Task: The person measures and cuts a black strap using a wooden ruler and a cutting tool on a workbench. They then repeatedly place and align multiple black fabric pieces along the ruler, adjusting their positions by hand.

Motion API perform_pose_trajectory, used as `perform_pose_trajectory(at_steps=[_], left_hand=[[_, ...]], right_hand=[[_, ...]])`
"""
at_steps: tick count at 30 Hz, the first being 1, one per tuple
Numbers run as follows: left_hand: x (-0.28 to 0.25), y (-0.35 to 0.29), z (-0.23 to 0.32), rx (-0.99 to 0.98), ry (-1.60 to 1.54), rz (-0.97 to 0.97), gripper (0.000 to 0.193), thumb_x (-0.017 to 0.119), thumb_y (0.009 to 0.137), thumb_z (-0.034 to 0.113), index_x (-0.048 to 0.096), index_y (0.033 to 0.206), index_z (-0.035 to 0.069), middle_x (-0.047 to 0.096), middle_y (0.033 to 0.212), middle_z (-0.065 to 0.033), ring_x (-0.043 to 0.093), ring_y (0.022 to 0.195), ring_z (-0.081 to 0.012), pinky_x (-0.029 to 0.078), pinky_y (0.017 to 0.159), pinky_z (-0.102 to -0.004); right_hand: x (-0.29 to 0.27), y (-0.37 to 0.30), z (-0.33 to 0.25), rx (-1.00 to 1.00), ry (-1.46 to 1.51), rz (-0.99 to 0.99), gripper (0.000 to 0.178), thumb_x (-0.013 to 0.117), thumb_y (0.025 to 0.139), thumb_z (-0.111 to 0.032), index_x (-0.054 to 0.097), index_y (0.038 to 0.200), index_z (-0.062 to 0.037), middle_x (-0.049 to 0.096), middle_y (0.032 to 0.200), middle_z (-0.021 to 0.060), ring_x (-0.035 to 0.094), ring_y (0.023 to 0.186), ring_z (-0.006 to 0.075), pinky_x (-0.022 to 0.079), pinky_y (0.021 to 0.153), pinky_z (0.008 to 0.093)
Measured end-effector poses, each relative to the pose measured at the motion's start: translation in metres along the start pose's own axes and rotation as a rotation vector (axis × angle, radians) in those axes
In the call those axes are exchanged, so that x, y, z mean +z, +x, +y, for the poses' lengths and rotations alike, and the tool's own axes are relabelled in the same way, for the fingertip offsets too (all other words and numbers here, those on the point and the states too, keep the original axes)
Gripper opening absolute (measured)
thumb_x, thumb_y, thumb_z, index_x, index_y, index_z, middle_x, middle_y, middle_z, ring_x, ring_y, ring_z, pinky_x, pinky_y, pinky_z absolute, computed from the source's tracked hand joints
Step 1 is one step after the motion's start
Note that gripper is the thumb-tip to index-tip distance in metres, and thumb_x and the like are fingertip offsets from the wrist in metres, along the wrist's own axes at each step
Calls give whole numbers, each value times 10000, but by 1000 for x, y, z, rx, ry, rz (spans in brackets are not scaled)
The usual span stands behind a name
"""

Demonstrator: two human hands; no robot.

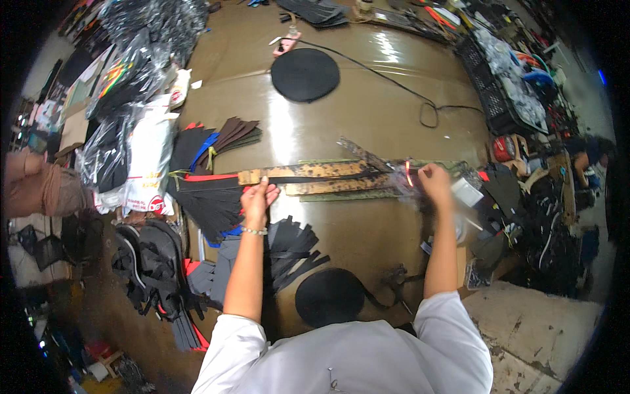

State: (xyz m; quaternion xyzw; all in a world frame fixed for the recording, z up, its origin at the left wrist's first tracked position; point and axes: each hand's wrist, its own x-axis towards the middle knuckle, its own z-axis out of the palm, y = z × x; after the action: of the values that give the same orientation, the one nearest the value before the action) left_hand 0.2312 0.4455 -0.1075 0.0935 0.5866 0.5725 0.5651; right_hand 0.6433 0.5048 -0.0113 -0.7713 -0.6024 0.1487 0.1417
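A black strap [315, 178] lies stretched along a long worn wooden guide board [308, 171] across the brown table [367, 118]. My left hand [259, 196] presses flat on the strap's left part, fingers together on it. My right hand [434, 180] is closed around the strap's right end, next to a small glowing orange-red tool tip [409, 173]; that hand is blurred. A roll of black webbing [329, 297] sits near the table's front edge, with a strap leading off to its right.
A second black webbing roll [305, 74] lies at the far middle, with a thin black cable [407, 88] curving past it. Cut black strips [292, 248] and stacked strap bundles [207, 197] lie left. Plastic bags [141, 72] pile far left; a black crate [489, 85] stands right.
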Motion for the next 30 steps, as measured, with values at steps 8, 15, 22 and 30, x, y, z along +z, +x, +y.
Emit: perform_pose_trajectory(at_steps=[8, 15, 22, 30], left_hand=[[-22, -3, -17, 99, -19, -155, 201, 527, 885, 185, 543, 946, -7, 607, 797, -87, 606, 737, -149, 512, 710, -245], [-6, 2, -6, 190, 212, -32, 227, 616, 830, 201, 605, 823, -25, 599, 713, -47, 563, 561, -95, 502, 517, -212], [0, 0, -1, 120, 45, 16, 200, 684, 773, 164, 588, 747, -9, 597, 665, -46, 568, 510, -106, 517, 483, -218], [-3, 3, 0, 74, 55, 1, 180, 670, 784, 159, 603, 769, -8, 620, 697, -66, 590, 545, -118, 515, 500, -217]], right_hand=[[123, -58, -230, -470, 732, -626, 278, 611, 782, -276, 648, 851, -9, 648, 741, 99, 611, 666, 162, 468, 634, 300], [190, -52, -232, -266, 601, -619, 211, 637, 704, -249, 652, 707, -39, 613, 567, 82, 584, 489, 166, 470, 520, 315], [57, -49, -163, -493, 549, -559, 285, 672, 765, -263, 643, 776, 20, 584, 602, 44, 505, 560, 90, 413, 526, 252], [-63, -15, 7, -75, 598, -331, 239, 666, 778, -214, 631, 794, 22, 603, 700, 17, 519, 658, 82, 411, 617, 237]])
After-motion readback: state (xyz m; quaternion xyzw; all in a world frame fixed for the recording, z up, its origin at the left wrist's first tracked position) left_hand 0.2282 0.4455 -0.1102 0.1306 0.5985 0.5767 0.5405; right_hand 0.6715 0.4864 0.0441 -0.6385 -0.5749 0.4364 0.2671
